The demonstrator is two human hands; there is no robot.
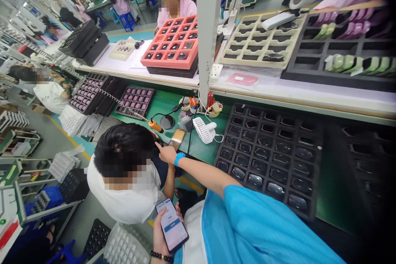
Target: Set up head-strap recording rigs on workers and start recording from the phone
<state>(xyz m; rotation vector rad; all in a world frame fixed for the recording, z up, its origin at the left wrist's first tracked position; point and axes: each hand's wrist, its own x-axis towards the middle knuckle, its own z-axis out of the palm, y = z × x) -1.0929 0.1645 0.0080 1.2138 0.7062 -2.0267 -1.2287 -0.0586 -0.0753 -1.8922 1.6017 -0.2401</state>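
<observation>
My left hand (pixel 159 231), with a beaded bracelet at the wrist, is closed around a smartphone (pixel 172 225) whose lit screen faces up. My right hand (pixel 168 154) reaches out from a blue sleeve, a blue band at its wrist. Its index finger points past the head of a seated person (pixel 123 181) in a white shirt; the other fingers look bent, and nothing shows in them. Just beyond that hand lie an orange-handled tool (pixel 155 126) on a coiled cord and a small yellowish object (pixel 178 137) on the green bench (pixel 163 101). The seated person's hands are mostly hidden.
A white fan (pixel 204 130) stands beside pen cups on the bench. To the right lies a large black tray (pixel 266 154) of dark lens-like pieces. A shelf above holds a coral tray (pixel 173 43) and a cream tray (pixel 262 41). A white post (pixel 208 29) rises from it.
</observation>
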